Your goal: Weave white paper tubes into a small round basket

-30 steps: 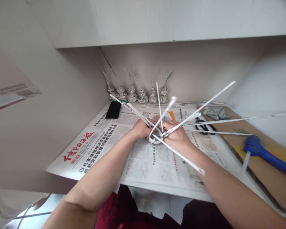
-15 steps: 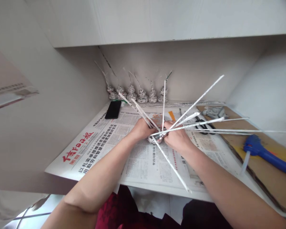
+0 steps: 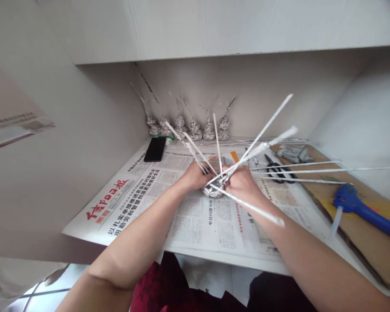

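A small round piece woven from rolled newspaper strips (image 3: 212,190) is between my hands at the middle of the table. Several white paper rods (image 3: 263,125) fan out from it to the left, up and right; one (image 3: 247,204) points down to the right over my right wrist. On its left side, my left hand (image 3: 198,175) is closed, thumb against the weave. My right hand (image 3: 238,180) pinches the rods at the right rim, its fingertips partly hidden behind them.
Newspaper (image 3: 133,203) covers the table. Several gourd-shaped woven pieces (image 3: 195,130) line the back wall, near a black phone (image 3: 155,149). To the right lie black scissors (image 3: 277,171), a cardboard sheet (image 3: 360,251) and a blue glue gun (image 3: 370,212). A shelf edge (image 3: 214,58) overhangs.
The rods have shifted around the woven piece: the one that pointed down toward the table's front edge now points right across my right wrist. Both hands stay at nearly the same place.
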`<state>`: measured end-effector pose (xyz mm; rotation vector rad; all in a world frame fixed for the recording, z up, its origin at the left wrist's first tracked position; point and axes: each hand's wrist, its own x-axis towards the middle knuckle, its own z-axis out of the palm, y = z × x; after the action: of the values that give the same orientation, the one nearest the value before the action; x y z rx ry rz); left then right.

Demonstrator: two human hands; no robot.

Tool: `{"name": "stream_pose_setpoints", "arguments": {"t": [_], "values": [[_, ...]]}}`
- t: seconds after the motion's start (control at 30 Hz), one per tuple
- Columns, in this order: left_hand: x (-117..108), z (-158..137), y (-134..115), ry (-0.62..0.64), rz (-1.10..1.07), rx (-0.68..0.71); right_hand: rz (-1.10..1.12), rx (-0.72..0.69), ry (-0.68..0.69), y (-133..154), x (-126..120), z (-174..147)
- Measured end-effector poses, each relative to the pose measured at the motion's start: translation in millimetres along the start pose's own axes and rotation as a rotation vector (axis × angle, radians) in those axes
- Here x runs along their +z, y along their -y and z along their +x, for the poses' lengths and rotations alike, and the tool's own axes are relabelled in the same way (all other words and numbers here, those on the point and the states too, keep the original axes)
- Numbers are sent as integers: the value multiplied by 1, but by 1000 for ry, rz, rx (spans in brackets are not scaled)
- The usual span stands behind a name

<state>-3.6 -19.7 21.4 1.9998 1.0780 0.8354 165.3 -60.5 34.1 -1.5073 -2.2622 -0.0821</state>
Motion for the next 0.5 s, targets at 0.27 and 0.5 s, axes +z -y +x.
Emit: {"name": "stream_pose_setpoints", "arguments": {"t": [0.27,0.5], "values": [[-1,0,3,-43,86,28,-14,12,99,4,-7,3],[1,1,2,-47,100,60,21,-42,55,1,-11,2]]}}
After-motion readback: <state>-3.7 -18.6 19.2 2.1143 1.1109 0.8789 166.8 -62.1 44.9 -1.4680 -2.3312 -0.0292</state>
